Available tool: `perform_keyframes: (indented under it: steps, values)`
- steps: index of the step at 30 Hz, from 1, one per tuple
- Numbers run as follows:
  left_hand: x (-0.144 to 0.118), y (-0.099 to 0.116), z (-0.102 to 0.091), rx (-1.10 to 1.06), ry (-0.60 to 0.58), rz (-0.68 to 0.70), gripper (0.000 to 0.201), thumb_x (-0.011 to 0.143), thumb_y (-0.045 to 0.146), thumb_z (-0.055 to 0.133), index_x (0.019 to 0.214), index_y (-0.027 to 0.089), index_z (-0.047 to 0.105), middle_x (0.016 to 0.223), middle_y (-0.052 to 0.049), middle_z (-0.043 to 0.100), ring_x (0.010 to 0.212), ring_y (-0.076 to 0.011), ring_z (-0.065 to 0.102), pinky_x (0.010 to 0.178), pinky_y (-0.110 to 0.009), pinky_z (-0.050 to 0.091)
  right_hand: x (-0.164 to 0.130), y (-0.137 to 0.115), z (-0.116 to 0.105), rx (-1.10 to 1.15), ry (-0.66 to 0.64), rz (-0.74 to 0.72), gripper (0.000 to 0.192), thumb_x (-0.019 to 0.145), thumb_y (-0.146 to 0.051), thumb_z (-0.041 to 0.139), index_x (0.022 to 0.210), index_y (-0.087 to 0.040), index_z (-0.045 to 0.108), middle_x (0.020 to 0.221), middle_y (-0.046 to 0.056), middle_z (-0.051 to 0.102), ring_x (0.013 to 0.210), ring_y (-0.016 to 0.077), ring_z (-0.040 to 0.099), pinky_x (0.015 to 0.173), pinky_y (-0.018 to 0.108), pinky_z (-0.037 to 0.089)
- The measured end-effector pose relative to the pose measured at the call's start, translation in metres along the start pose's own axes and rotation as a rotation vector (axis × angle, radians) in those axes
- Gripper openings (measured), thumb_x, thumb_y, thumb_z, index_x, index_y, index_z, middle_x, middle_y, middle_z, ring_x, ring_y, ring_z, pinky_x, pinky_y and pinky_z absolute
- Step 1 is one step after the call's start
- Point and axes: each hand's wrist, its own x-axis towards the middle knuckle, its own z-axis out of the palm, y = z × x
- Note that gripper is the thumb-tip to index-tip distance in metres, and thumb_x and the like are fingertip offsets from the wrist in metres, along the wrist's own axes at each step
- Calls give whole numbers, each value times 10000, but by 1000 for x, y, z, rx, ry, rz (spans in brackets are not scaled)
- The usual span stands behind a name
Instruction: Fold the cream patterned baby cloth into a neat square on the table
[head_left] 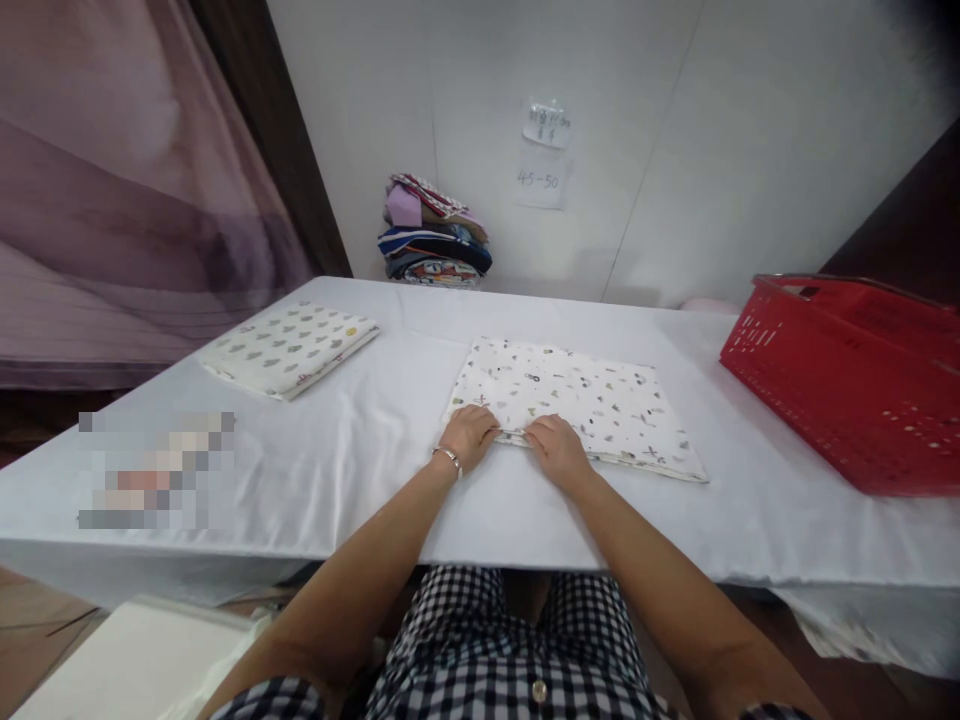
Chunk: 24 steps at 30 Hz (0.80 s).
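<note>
Textile folding workroom, cloth-covered table (pixel 360 470), stacked fabrics (pixel 435 235), red basket (pixel 847 380)

1. The bench (pixel 360 470) is covered in plain white.
2. The folded cloth (pixel 592 395) is white, printed with small grey motifs.
3. The basket (pixel 847 390) is coloured red.
4. The shirt (pixel 487 650) is checked black and white.

White patterned cloth (pixel 581 400), folded flat into a rectangle, lying on the table's middle, near edge pinched under both hands, small dark and olive prints scattered across.

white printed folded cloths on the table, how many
2: one white printed folded cloth under both hands at the centre, another far left. The clothes stack may hide more.
</note>
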Motion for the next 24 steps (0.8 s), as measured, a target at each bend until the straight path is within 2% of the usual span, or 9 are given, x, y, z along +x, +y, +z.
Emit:
perform_keyframes:
  steps: [3, 7, 13, 17, 24]
  values:
    - [-2, -1, 1, -18, 39, 9, 129, 818, 261, 537, 917, 202, 594, 915, -31, 633, 920, -192, 527, 834, -351, 387, 0, 1, 3, -15, 44, -31, 223, 904, -236, 403, 890, -172, 616, 887, 71, 590, 834, 191, 476, 752, 321, 369]
    - [-4, 0, 0, -19, 91, 29, 124, 811, 213, 534, 923, 199, 583, 957, -38, 627, 945, -192, 530, 845, -350, 390, 0, 0, 2, -35, 49, -47, 213, 903, -236, 409, 873, -178, 612, 871, 65, 590, 818, 187, 477, 742, 320, 364]
    - [-4, 2, 0, -1, 58, 23, 156, 774, 228, 591, 927, 201, 583, 935, -34, 625, 933, -185, 534, 851, -345, 386, -1, -4, -3, -19, 13, -67, 169, 876, -247, 458, 917, -180, 608, 908, 69, 585, 846, 192, 480, 760, 326, 355]
    - [-3, 0, 2, 24, 32, 39, 100, 825, 247, 533, 880, 212, 609, 915, -28, 630, 912, -177, 532, 831, -339, 386, -2, -3, -3, -14, 13, -62, 166, 872, -232, 459, 925, -178, 606, 919, 66, 584, 847, 190, 475, 755, 321, 351]
    - [-2, -3, 6, 38, 59, 57, 135, 857, 247, 484, 865, 194, 607, 870, -28, 631, 869, -171, 529, 803, -332, 393, 0, -2, 0, -73, -6, -53, 165, 875, -268, 467, 927, -185, 600, 904, 62, 581, 835, 197, 465, 742, 323, 344]
